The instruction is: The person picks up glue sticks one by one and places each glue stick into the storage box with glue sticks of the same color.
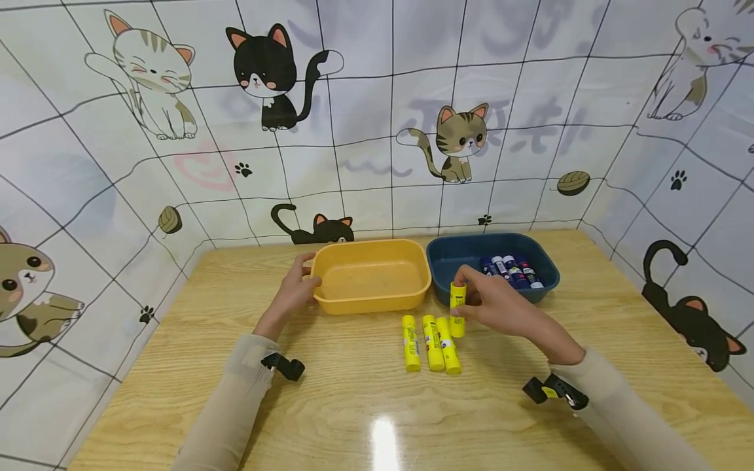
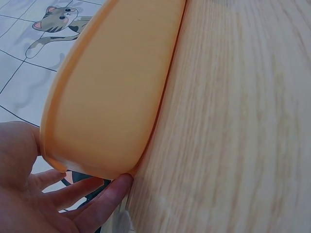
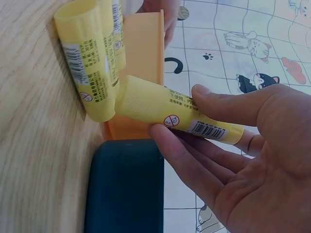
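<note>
My right hand [image 1: 497, 304] pinches a yellow glue stick [image 1: 457, 311] between thumb and fingers, in front of the blue bin [image 1: 438, 252]. In the right wrist view the held glue stick [image 3: 155, 102] is tilted, its barcode label showing. Left of it, several more yellow glue sticks lie on the table, one glue stick [image 1: 411, 343] a little apart from the others. My left hand [image 1: 292, 288] grips the left end of the yellow-orange bin [image 1: 371, 305], thumb at the rim and fingers against the outer wall, as the left wrist view shows. No contents are visible in that bin.
Several dark blue and purple glue sticks [image 1: 511, 269] lie in the right part of the blue bin, which stands beside the yellow-orange one. The wooden table [image 1: 330, 399] meets cat-patterned sheets [image 1: 365, 157] at the back and sides.
</note>
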A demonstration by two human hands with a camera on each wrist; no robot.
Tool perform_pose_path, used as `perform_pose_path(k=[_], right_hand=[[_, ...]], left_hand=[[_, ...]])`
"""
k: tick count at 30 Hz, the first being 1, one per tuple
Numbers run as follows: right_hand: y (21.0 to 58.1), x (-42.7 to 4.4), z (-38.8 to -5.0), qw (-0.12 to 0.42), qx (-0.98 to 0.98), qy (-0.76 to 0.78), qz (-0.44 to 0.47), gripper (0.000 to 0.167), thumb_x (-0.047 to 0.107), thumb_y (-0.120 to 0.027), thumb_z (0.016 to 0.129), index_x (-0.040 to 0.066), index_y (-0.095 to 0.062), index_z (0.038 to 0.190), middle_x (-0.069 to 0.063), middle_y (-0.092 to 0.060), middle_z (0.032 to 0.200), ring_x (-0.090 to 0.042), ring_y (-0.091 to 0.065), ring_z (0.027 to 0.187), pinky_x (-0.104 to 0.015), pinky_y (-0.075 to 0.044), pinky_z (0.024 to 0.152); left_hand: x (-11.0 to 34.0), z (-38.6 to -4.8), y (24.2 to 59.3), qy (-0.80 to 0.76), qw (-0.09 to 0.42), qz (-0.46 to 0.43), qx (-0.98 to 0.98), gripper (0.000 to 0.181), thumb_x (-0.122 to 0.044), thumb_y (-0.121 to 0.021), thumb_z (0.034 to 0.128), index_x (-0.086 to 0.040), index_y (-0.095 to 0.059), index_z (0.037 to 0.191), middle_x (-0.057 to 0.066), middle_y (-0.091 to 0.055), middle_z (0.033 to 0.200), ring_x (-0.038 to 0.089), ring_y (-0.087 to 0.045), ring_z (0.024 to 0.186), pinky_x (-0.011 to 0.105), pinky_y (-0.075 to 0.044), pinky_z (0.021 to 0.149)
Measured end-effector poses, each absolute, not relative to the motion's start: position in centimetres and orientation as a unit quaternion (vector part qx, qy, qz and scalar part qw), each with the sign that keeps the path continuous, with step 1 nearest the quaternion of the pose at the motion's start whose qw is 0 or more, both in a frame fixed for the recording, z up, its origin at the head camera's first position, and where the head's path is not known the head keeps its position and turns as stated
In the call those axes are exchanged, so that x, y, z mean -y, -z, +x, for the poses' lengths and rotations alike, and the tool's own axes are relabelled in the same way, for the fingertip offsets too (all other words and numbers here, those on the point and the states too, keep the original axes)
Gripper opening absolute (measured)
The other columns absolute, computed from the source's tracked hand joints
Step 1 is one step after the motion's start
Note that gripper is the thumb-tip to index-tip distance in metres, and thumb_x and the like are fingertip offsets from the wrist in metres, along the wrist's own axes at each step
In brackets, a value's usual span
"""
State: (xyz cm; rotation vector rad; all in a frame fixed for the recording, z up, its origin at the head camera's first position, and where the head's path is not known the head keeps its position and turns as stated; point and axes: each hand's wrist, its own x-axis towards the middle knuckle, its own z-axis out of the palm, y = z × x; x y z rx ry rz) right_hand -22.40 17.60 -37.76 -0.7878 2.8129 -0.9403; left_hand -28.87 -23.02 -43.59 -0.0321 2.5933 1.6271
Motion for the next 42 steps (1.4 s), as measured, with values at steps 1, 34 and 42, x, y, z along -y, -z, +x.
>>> perform_pose_path(k=[1,34,42], right_hand=[[37.7,-17.5,-22.4,0.035,-0.916,0.307,-0.257,0.036,0.013,-0.079,0.089,0.011,-0.052,0.113,-0.003,-0.075,0.092,-0.012,-0.066,0.077,-0.03,-0.054,0.067],[33.7,-11.7,-32.3,0.115,-0.877,0.37,-0.284,0.037,0.009,-0.076,0.092,0.003,-0.046,0.114,-0.022,-0.076,0.105,-0.032,-0.076,0.087,-0.05,-0.063,0.083],[34.8,-10.5,-34.9,0.122,-0.896,0.338,-0.261,0.037,0.008,-0.078,0.09,0.003,-0.051,0.114,-0.02,-0.072,0.105,-0.028,-0.075,0.085,-0.039,-0.065,0.077]], left_hand=[[23.0,-28.9,43.6,-0.53,0.039,-0.01,-0.847,0.066,-0.012,-0.051,0.1007,-0.02,-0.027,0.162,0.024,-0.045,0.152,0.04,-0.064,0.117,0.038,-0.064,0.079],[23.2,-29.3,43.9,-0.528,0.04,-0.016,-0.848,0.065,-0.013,-0.051,0.1014,-0.022,-0.027,0.161,0.024,-0.044,0.154,0.039,-0.061,0.122,0.035,-0.063,0.081],[23.2,-29.2,44.0,-0.53,0.038,-0.016,-0.847,0.065,-0.013,-0.052,0.1013,-0.022,-0.028,0.161,0.024,-0.046,0.151,0.038,-0.063,0.118,0.032,-0.062,0.077]])
